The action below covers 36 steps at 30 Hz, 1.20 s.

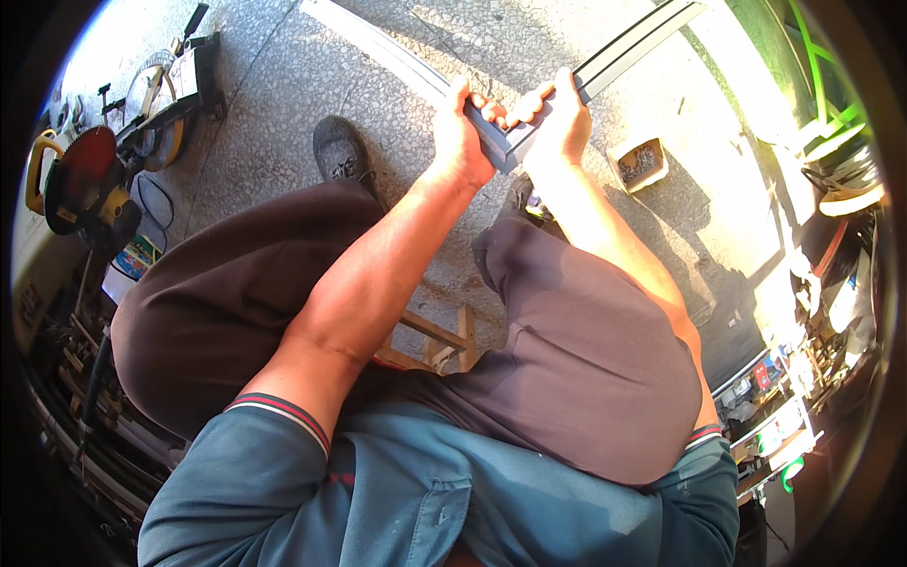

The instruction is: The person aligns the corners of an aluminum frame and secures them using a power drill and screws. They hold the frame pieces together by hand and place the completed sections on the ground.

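Two long grey metal profiles meet at a mitred corner in front of my knees, forming a V that opens away from me. My left hand [465,137] is wrapped round the left profile [392,54] close to the corner. Around the right profile [635,49], also near the corner, my right hand [557,123] is closed. The fingers of both hands almost touch inside the V. At the corner the two angled ends lie against each other; whether they are fastened cannot be seen. The far end of the left profile reaches the top edge of the view.
A mitre saw [92,180] with a round red-faced blade guard stands at the left. A small box [639,164] of small metal pieces sits on the speckled floor [274,104] to the right. Under me is a wooden stool [439,333]. Cluttered shelving [770,416] lines the right side.
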Each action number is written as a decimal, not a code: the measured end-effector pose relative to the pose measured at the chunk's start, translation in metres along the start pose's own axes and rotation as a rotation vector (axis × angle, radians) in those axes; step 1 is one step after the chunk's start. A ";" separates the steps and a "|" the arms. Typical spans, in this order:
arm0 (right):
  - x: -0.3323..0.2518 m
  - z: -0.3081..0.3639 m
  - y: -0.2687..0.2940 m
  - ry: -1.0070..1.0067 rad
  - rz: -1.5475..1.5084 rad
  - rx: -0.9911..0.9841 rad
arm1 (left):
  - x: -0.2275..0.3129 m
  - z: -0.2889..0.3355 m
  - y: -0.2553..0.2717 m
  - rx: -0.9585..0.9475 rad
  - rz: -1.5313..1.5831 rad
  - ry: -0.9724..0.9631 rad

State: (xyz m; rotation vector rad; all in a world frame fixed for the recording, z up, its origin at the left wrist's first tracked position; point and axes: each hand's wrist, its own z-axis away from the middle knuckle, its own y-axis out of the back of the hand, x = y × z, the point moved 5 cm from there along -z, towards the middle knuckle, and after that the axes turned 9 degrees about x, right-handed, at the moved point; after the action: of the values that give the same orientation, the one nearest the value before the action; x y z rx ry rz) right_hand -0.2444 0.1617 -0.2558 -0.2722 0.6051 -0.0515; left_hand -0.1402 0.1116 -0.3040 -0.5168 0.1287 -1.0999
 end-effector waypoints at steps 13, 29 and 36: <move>0.006 -0.002 0.010 0.092 0.051 0.057 | -0.007 0.000 0.002 0.180 -0.054 -0.013; 0.049 -0.066 0.076 0.081 0.684 0.167 | 0.009 -0.062 0.062 0.334 -0.570 -0.161; 0.007 -0.073 0.113 0.461 1.079 0.072 | 0.035 -0.076 0.105 0.370 -1.018 -0.258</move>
State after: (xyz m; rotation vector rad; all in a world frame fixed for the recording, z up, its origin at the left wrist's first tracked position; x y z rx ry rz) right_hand -0.2834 0.2520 -0.3474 0.1700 1.1408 0.9232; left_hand -0.0648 0.0922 -0.4136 -0.3741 -0.6227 -1.9744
